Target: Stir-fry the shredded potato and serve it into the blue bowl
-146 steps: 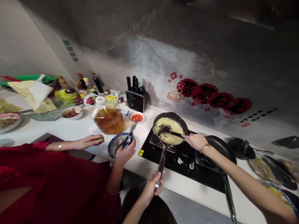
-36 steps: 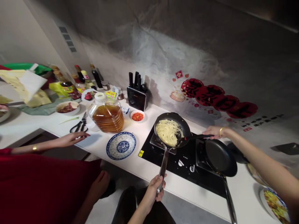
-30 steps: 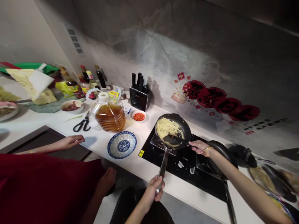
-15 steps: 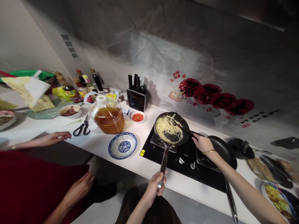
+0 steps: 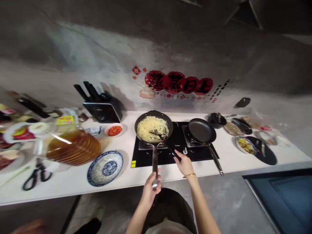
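Note:
My left hand (image 5: 149, 188) is closed around the metal handle of a dark frying pan (image 5: 153, 113) on the left burner. Pale yellow shreds (image 5: 147, 126), looking like shredded potato, fill much of that pan. In my right hand (image 5: 185, 165), fingers wrapped round its black handle, is a spatula (image 5: 174, 152). Its dark head rests among the shreds at the pan's near right side. Both hands are in front of the black cooktop (image 5: 174, 141). An empty black frying pan (image 5: 201, 129) stands on the right burner, its handle pointing towards me.
Left of the cooktop are a blue-patterned plate (image 5: 105, 168), a bowl of chopped red chili (image 5: 114, 131), a large oil jug (image 5: 73, 148), scissors (image 5: 36, 175) and a knife block (image 5: 102, 112). To the right stand a small black pot (image 5: 216, 121) and a dish of cooked food (image 5: 245, 145).
The view has turned right, so the co-worker in red has mostly left it. My right hand has come nearer, and the spatula head has shifted to the pan's near right side.

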### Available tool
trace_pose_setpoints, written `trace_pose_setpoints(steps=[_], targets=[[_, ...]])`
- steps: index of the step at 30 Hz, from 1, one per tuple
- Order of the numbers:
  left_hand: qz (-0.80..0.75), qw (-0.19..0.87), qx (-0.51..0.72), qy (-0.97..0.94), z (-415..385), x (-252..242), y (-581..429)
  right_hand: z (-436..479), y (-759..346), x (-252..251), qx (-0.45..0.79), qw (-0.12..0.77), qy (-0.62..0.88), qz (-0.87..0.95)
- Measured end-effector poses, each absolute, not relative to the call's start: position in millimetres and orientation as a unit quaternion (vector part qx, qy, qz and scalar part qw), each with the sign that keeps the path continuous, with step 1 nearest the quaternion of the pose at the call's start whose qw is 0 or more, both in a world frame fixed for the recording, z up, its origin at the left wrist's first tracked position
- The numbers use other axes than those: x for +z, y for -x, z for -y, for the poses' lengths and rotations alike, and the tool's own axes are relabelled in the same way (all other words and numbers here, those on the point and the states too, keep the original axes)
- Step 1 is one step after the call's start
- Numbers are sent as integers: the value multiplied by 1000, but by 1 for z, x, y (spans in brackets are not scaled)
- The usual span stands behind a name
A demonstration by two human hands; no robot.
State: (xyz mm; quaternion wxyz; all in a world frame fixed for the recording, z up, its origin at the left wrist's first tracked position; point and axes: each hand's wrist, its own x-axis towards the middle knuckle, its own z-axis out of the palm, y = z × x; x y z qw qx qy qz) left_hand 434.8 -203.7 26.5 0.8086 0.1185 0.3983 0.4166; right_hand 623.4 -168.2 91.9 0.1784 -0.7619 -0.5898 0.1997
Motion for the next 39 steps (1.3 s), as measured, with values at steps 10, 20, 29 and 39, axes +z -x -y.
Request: trace_pose_setpoints(steps=[10,20,29,39], targets=[[-417,809,405,-88,200,22,-432,180,-640,59,186,253,759,570],[-454,765,431,-152,199,20,-442,42,-632,141,11,-42,586,809],[-463,756,435,-160,201,29,-445,34,-669,180,11,-143,496,856],[-446,771,431,-143,198,31,-446,1,-689,190,133,-113,542,822]])
